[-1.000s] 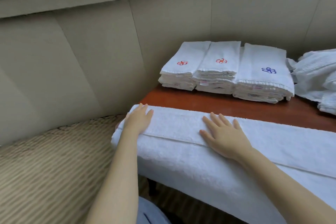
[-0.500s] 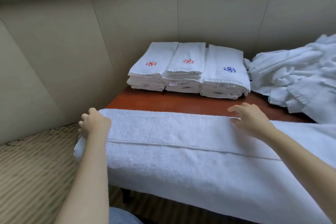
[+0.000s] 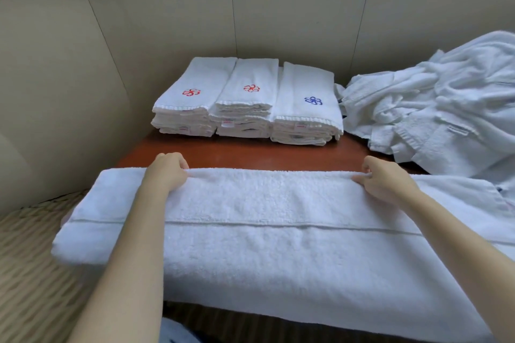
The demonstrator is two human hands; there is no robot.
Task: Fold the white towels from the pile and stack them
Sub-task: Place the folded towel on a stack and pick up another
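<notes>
A long white towel (image 3: pixel 267 234) lies folded lengthwise across the near edge of the red-brown table (image 3: pixel 250 152), hanging over its front and left end. My left hand (image 3: pixel 167 172) grips the towel's far edge left of centre, fingers curled over it. My right hand (image 3: pixel 386 178) pinches the same far edge further right. Three stacks of folded white towels (image 3: pixel 245 97) sit at the back, two with red emblems and one with a blue emblem. The pile of unfolded white towels (image 3: pixel 440 108) lies at the right.
Beige wall panels close off the back and left of the table. A woven tan surface (image 3: pixel 30 273) lies low on the left. A strip of bare tabletop shows between the long towel and the stacks.
Both hands went from resting flat on the towel to gripping its far edge. The left hand moved right from the towel's end; the right hand shifted further right. The view turned rightward.
</notes>
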